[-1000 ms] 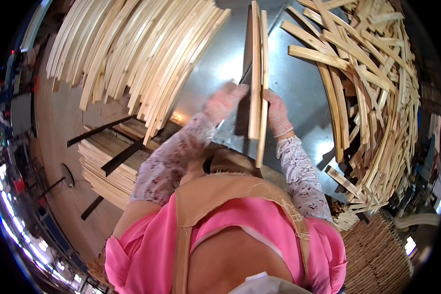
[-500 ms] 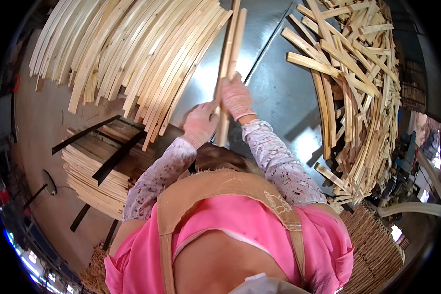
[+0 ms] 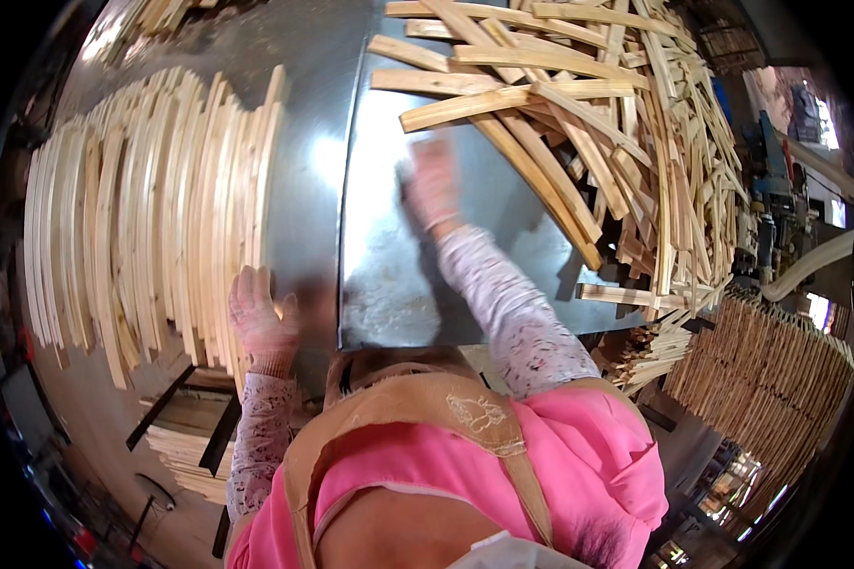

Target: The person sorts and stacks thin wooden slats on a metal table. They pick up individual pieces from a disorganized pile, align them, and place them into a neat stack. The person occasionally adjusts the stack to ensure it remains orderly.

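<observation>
My left hand (image 3: 262, 318), in a pale pinkish glove, rests at the near right edge of a row of wooden strips (image 3: 176, 218). Its fingers point away from me over the near end of the outermost strip, with the thumb apart, and they are not wrapped round anything. Motion smears my right hand (image 3: 431, 185), gloved the same way, over the metal table (image 3: 389, 275). It is just short of a jumbled heap of wooden strips (image 3: 541, 90); its fingers cannot be made out, and I see no strip in it.
Below the row at the left, more strips are stacked beside dark bars (image 3: 220, 431). A large bundle of strips (image 3: 759, 379) stands at the lower right. Near it are a pale hose (image 3: 811, 266) and machinery (image 3: 773, 180). Further strips (image 3: 152, 19) lie at the far left.
Both hands have left the strips they held between them. My left hand moved left to the row; my right hand moved toward the heap. The view has turned to the right.
</observation>
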`<action>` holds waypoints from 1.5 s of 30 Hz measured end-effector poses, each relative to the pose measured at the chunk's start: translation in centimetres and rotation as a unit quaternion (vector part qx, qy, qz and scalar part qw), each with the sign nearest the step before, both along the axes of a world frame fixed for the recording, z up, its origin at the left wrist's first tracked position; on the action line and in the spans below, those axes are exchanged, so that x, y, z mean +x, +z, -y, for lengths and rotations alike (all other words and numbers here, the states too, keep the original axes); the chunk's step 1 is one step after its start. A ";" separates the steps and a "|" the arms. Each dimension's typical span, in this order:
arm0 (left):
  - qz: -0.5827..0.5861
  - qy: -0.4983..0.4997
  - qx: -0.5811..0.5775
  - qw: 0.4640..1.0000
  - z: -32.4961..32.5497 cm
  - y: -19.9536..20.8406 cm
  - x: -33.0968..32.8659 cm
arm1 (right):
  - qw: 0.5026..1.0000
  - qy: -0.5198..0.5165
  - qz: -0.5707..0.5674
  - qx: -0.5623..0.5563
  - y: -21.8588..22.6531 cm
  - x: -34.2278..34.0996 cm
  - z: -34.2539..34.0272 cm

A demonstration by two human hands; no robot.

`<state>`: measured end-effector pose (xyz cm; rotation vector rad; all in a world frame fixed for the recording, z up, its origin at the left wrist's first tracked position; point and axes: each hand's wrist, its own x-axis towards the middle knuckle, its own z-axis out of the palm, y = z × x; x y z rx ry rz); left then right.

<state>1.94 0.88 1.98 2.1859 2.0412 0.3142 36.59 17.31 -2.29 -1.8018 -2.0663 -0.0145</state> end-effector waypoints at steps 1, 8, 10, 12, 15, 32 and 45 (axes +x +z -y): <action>0.002 -0.006 0.003 1.000 -0.8 -0.2 1.1 | 0.996 -0.077 -0.002 -0.039 2.6 5.8 -2.7; 0.061 -0.173 -0.028 0.983 -12.4 3.6 20.1 | 0.536 -0.401 -0.736 0.095 -0.5 17.8 -11.6; 0.016 -0.203 0.010 0.979 -15.3 3.8 24.0 | 0.529 -0.363 -0.765 0.056 -0.3 16.1 -10.8; -0.106 -0.208 0.051 0.971 -16.8 3.7 26.1 | 0.606 -0.282 -0.742 0.061 -0.3 11.9 -6.0; -0.062 -0.181 -0.300 0.935 -16.7 3.7 26.8 | 0.798 -0.148 -0.510 -0.285 2.1 7.5 4.2; -0.011 -0.014 -0.346 0.938 1.3 1.4 12.8 | 0.945 -0.066 -0.179 -0.266 4.4 2.4 15.1; 0.496 0.051 -0.167 0.851 -1.3 -3.9 2.1 | 0.837 -0.123 -0.464 -0.263 -0.1 -4.3 9.4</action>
